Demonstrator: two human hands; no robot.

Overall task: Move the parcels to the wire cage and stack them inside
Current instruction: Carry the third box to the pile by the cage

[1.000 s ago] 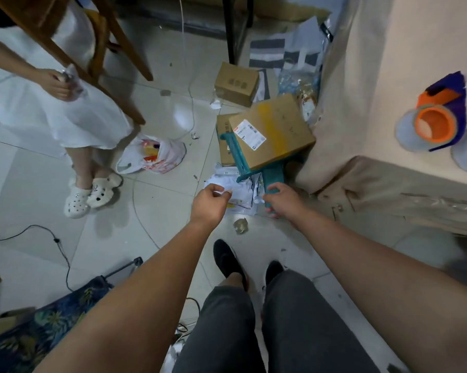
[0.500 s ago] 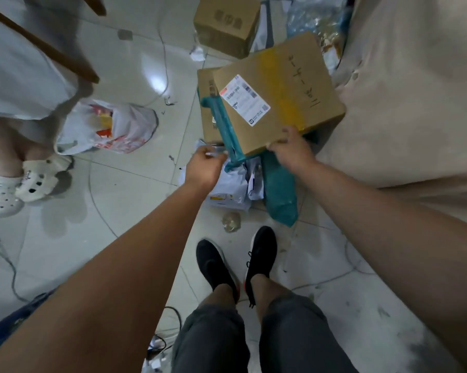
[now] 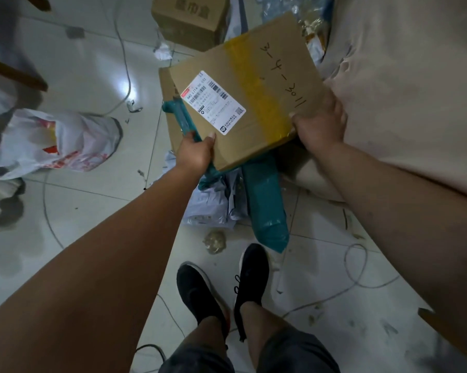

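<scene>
A flat brown cardboard parcel [image 3: 256, 87] with a white shipping label and a yellow tape stripe lies tilted on top of the pile. My left hand [image 3: 196, 153] grips its near left corner, thumb on the top face. My right hand [image 3: 321, 125] grips its near right edge. Under it lie a teal plastic mailer [image 3: 266, 208], another brown box [image 3: 166, 103] and grey-white poly bags [image 3: 213, 208]. A smaller brown carton [image 3: 192, 17] stands farther back. No wire cage is in view.
A beige cloth-covered mass [image 3: 402, 90] rises at the right. A white plastic bag [image 3: 55, 141] lies on the tiled floor at left, beside another person's white shoes [image 3: 1, 203]. Thin cables [image 3: 356, 265] run across the floor. My black shoes [image 3: 221, 286] stand just below the pile.
I have leaned closer to the pile. Both hands went from the low bags and teal mailer up to the big brown parcel and now hold its near edge.
</scene>
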